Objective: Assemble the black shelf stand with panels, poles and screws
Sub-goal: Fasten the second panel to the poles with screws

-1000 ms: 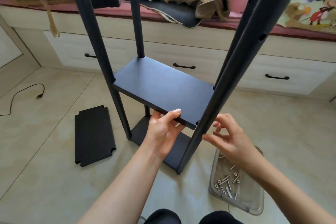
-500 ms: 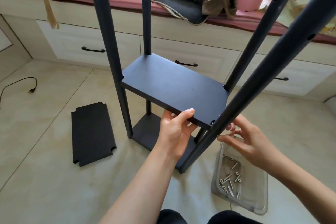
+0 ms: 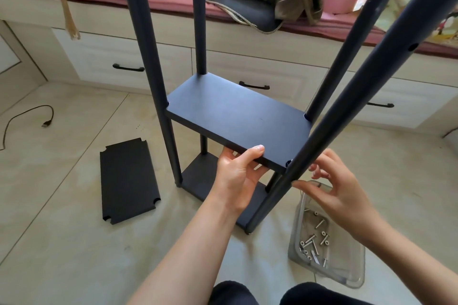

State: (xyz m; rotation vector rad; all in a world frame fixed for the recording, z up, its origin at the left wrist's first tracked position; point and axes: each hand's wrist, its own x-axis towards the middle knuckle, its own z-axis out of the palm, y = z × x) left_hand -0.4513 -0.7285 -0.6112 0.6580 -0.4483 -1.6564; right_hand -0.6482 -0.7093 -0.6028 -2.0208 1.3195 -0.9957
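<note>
Half-built black shelf stand (image 3: 238, 131) stands on the floor (image 3: 62, 242) in front of the drawer unit (image 3: 111, 57), four poles up, bottom panel (image 3: 198, 178) fixed low, middle panel (image 3: 238, 121) seated between the poles. Left hand (image 3: 239, 176) grips the near edge of the middle panel, thumb on top, fingers (image 3: 226, 156) curled under. Right hand (image 3: 339, 195) is at the near right pole (image 3: 347, 96) just below that panel's corner, fingers loosely curled, thumb tip touching the pole; whether it pinches a screw cannot be told. Spare panel (image 3: 127, 182) lies flat on the floor to the left of the stand, with notched corners. Clear tray (image 3: 347, 267) of screws (image 3: 314, 240) sits on the floor near the right foot of the stand. Handling guess: panel is a rigid flat board, moderately light, matte so not slippery; best held by a long edge from below, away from the corner notches. Poles look stiff smooth tubes that could slide in a loose grip. Screws are small and easy to drop, so pinch them at the head.
</note>
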